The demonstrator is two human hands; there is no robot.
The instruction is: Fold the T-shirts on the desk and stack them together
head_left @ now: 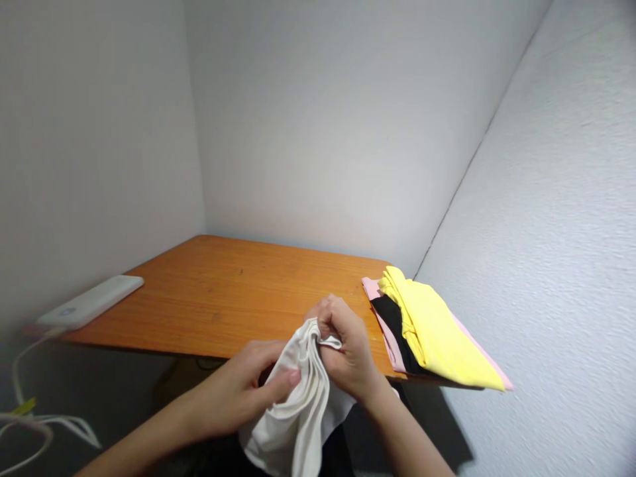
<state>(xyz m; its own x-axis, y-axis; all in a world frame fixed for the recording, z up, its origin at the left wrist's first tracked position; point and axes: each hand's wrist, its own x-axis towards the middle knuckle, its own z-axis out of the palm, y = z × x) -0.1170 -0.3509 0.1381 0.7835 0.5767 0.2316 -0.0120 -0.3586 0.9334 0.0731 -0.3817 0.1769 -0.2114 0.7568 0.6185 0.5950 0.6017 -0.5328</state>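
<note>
A white cloth (298,411) hangs bunched in front of the near edge of the wooden table (233,291). My left hand (243,391) grips the cloth from the left, thumb pressed on a fold. My right hand (348,351) is closed on the cloth's top edge, fingers curled over it. Both hands are just at the table's front edge.
A pile of folded clothes lies at the table's right end: yellow cloth (437,331) on top, black cloth (392,321) and pink cloth (375,291) below. A white flat device (92,301) with a cable (30,417) sits on the left edge. Walls close in on three sides.
</note>
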